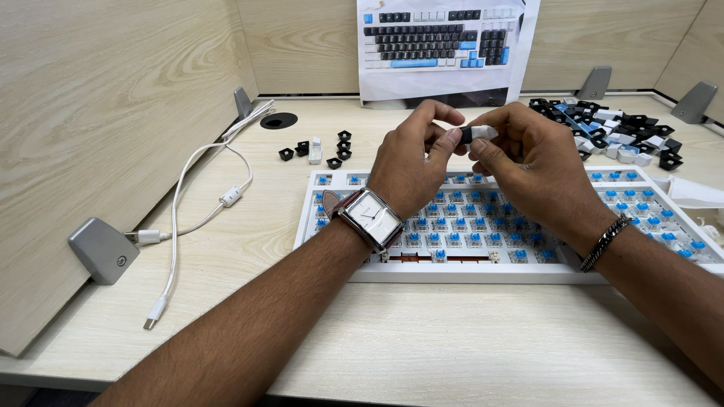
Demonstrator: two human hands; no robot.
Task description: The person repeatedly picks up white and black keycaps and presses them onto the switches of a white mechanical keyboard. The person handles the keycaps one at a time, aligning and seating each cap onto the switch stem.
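- Above the white keyboard frame (362, 273) with bare blue switches, both hands meet: left hand (407, 162) and right hand (532, 162) each pinching one small keycap pair, black and white (477, 134), held mid-air.
- Best kept gripped by the edges, I'd say, fingertips steady.
- Count: seven loose black keycaps (341, 148) and one white behind the frame, one heap of mixed keycaps (618, 132) far right, one white cable (177, 226), one printed keyboard picture (445, 49).

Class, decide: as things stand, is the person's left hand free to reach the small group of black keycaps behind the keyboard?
Probably not at once: the left hand and right hand together pinch a keycap. The path to the black keycaps looks unobstructed.
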